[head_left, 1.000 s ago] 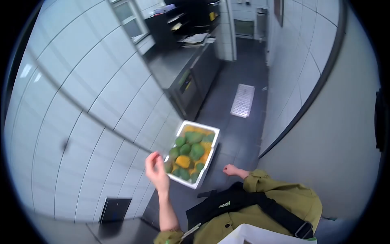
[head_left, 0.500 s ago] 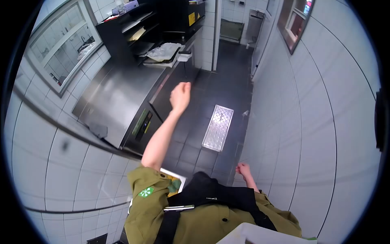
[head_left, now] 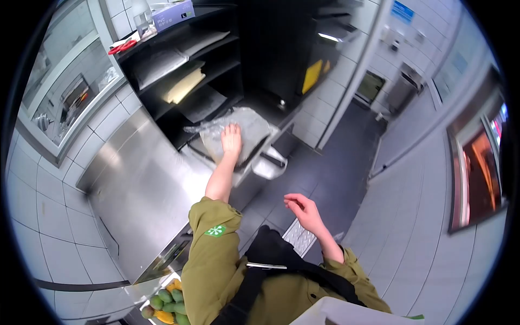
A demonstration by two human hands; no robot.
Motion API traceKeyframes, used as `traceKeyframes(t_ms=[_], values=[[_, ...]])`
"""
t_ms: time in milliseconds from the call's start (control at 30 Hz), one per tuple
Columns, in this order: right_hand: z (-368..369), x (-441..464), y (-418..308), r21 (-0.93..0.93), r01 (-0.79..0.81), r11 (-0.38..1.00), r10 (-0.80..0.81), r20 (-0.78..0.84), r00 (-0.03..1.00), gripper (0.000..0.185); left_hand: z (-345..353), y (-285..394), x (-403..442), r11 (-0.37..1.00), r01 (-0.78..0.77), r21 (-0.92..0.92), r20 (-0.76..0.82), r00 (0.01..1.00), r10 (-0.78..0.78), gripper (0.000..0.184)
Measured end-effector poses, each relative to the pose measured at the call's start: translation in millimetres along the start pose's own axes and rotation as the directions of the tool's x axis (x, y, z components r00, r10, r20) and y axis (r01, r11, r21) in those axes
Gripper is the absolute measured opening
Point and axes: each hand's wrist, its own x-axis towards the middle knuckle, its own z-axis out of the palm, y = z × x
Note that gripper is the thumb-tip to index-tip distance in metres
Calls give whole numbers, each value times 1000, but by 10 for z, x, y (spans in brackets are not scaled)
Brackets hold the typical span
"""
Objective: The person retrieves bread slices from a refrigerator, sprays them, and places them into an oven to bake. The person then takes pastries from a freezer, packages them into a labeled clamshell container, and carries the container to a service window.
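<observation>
Two bare hands: left hand (head_left: 231,140) flat on clear plastic (head_left: 252,123), right hand (head_left: 306,212) free

Left arm stretched forward over the far end of the steel table (head_left: 143,184). Left hand palm down, fingers straight and close together, touching the top of the clear plastic; no grip visible. Clear plastic is crumpled, lies over something flat and pale, right in front of the black shelf unit (head_left: 238,70). Contents under it: cannot tell.

Right hand up in the air, empty, fingers loosely bent, thumb near the index finger with a narrow gap. Well apart from the table, above the dark floor (head_left: 341,162).

White item (head_left: 269,163) with a dark strip just beside the clear plastic, at the table's edge; cannot tell what it is. Papers (head_left: 184,86) sit in the shelf unit; purple box (head_left: 173,14) and red scissors (head_left: 123,47) on top of it.

Bottom left: green and yellow fruit (head_left: 176,307), partly hidden by the olive sleeve (head_left: 208,254). Metal floor plate (head_left: 299,238) below right hand, partly covered by arm and clothing.
</observation>
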Motion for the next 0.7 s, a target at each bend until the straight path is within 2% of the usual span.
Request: traceKeyframes(t_ms=[33,67,133,200,233,300,333,400,433,500,533,567,633,667,700], values=[[-152,320,-193,22,12,1000,-13,22,1000,21,137,-89,191,998,18,52,-3,1000,-17,12],[-259,555,-290,52,12,999,-14,47,999,22,183,-140,288,992,125,19,108,986,-127,12],[-318,1074,-450,110,44,993,-56,112,992,22,25,-258,468,938,347,-4,328,886,-327,12],[-138,1618,-368,177,112,978,-141,160,977,22,-484,-148,486,879,424,-217,100,906,-412,14],[-1,1880,-299,320,89,943,-151,173,973,22,-753,8,486,847,423,-321,-19,891,-453,15],[94,2399,114,542,-13,841,-147,252,957,23,-854,622,347,871,421,-255,-123,879,-461,22],[50,2611,198,614,-90,784,-149,327,933,24,-795,854,295,847,402,-347,-228,840,-492,24],[-164,2812,526,679,-205,705,-149,424,893,25,-657,1326,248,765,471,-439,-346,697,-628,28],[-379,2908,594,692,-265,671,-157,482,862,26,-638,1624,329,780,476,-406,-369,696,-616,29],[-616,2967,456,640,-498,586,-72,653,754,28,-788,2003,498,798,508,-323,-407,687,-602,30],[-720,2970,460,600,-605,523,-32,724,689,28,-808,2211,582,843,459,-281,-451,712,-538,30],[-733,3013,607,589,-691,419,-70,780,622,34,-815,2354,569,838,476,-266,-443,712,-545,28],[-824,3109,601,465,-875,135,67,877,476,42,-810,2646,553,794,552,-255,-396,689,-607,26],[-928,3146,587,395,-918,-15,125,912,391,46,-829,2834,540,765,591,-257,-370,670,-643,26],[-962,3183,706,324,-946,5,118,939,323,60,-773,3001,487,737,623,-260,-352,650,-674,25]])
